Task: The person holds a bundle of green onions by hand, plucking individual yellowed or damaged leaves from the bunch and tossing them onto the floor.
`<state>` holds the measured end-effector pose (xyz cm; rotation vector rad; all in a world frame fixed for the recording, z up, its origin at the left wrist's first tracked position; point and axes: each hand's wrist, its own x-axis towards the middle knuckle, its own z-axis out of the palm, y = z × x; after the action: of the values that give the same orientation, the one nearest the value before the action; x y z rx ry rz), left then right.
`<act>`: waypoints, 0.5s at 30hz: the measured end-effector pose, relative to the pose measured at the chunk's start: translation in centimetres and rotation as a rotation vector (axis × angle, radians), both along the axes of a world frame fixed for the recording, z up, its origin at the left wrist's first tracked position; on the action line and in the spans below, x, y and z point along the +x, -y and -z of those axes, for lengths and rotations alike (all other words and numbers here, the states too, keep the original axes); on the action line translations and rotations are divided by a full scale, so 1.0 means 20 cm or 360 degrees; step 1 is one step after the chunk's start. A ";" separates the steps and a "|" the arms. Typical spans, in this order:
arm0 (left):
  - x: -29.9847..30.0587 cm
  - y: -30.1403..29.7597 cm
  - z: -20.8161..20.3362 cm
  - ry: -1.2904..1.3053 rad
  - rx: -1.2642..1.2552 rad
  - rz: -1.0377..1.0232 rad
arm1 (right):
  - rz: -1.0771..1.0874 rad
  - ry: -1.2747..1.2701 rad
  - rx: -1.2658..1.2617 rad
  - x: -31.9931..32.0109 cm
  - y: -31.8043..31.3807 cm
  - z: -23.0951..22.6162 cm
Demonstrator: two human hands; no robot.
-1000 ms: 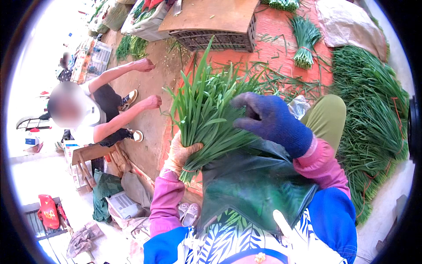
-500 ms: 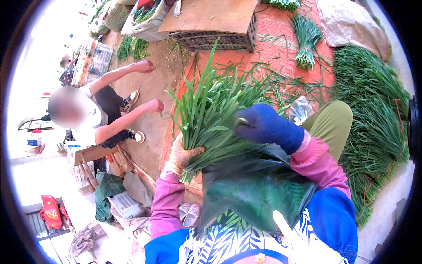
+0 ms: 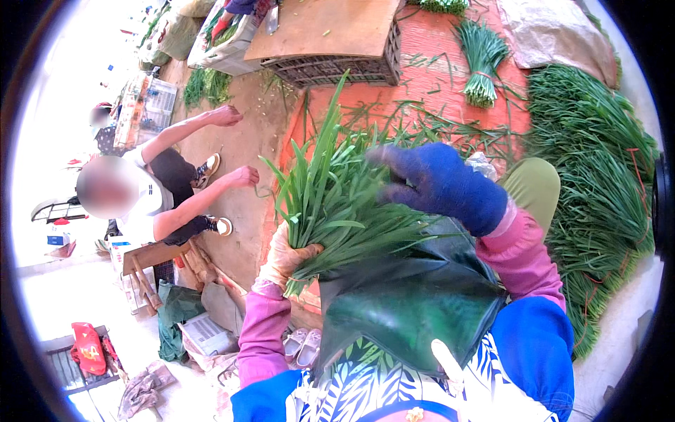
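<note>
My left hand (image 3: 285,259), in a tan glove, grips the stem end of a thick bunch of long green leaves (image 3: 336,198) that fans up and to the left. My right hand (image 3: 437,181), in a dark blue knit glove, rests on the right side of the bunch, fingers curled over the leaves. A dark green apron (image 3: 408,299) covers my lap under the bunch. Pink sleeves cover both forearms.
A red mat (image 3: 436,84) carries a tied bundle of greens (image 3: 482,60) and a large heap of loose greens (image 3: 598,183) on the right. A dark crate with a board top (image 3: 330,42) stands ahead. Another person (image 3: 169,190) sits at left, arms stretched out.
My right hand has slid up and leftward over the bunch, and the leaves now stand a little more upright. The person at left has kept both arms out.
</note>
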<state>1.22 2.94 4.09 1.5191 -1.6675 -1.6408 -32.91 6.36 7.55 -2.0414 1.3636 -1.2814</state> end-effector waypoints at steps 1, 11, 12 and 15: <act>0.00 -0.01 0.00 0.0008 -0.0007 -0.0012 | -0.0177 -0.0247 0.0303 -0.01 0.00 0.00; 0.02 -0.01 0.00 0.0354 -0.0233 0.0115 | -0.0031 0.1617 0.0771 -0.22 -0.02 -0.04; 0.01 -0.01 0.00 0.0286 -0.0243 0.0103 | 0.0028 0.1196 0.0632 -0.21 -0.05 -0.06; -0.01 -0.01 -0.04 0.0405 -0.0259 0.0153 | 0.0139 -0.0011 0.0364 -0.18 -0.13 -0.23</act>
<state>0.99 3.06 4.85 1.6435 -1.9821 -1.3620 -36.50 9.02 12.14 -1.8519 1.5409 -1.0968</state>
